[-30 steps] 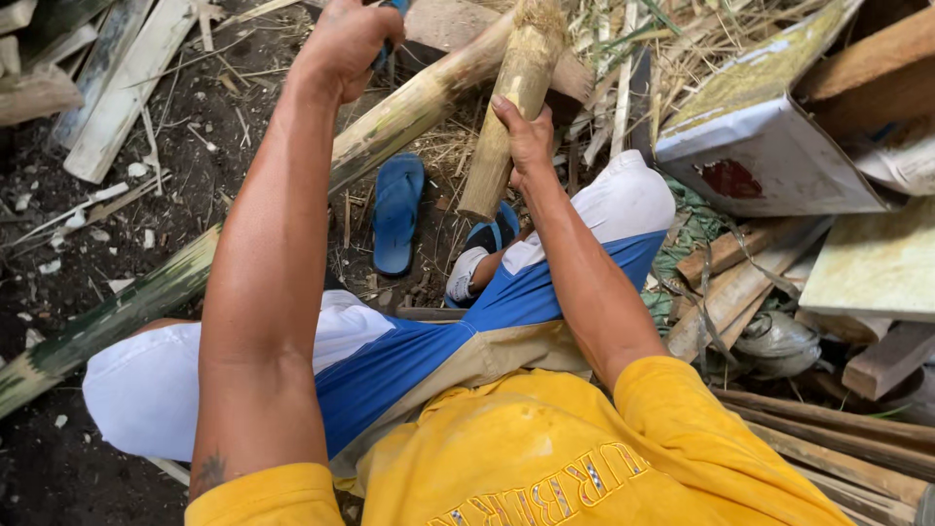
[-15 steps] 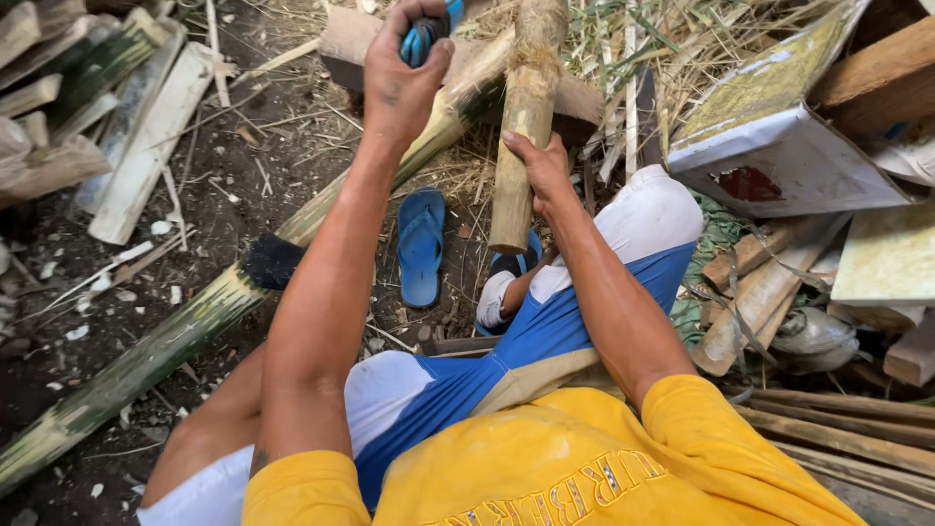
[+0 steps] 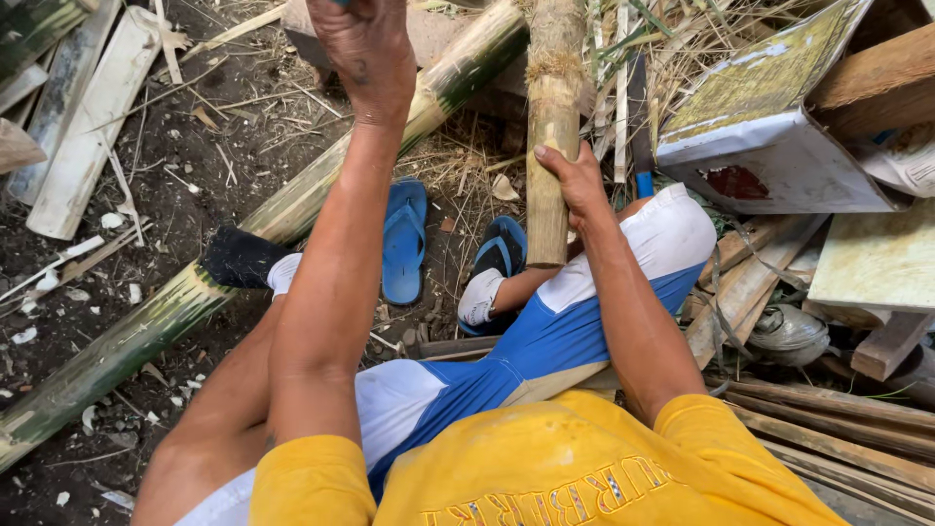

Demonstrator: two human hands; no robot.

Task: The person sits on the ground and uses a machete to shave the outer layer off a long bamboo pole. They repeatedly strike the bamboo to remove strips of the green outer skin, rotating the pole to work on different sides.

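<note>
Head view: person seated on the ground, short bamboo section held upright.
Left hand [image 3: 365,49] raised far-centre, fist closed on a blue handle mostly out of frame. Right hand [image 3: 575,180] wraps the short tan bamboo section [image 3: 551,136] mid-length, standing just right of centre by the blue sandal [image 3: 404,239]. It looks stiff, fibrous, fairly light; grip low, clear of the top.

Dark dirt ground [image 3: 195,166]: long bamboo pole [image 3: 282,214], blue sandal [image 3: 404,244], pale planks [image 3: 93,127], perhaps wood chips.
</note>
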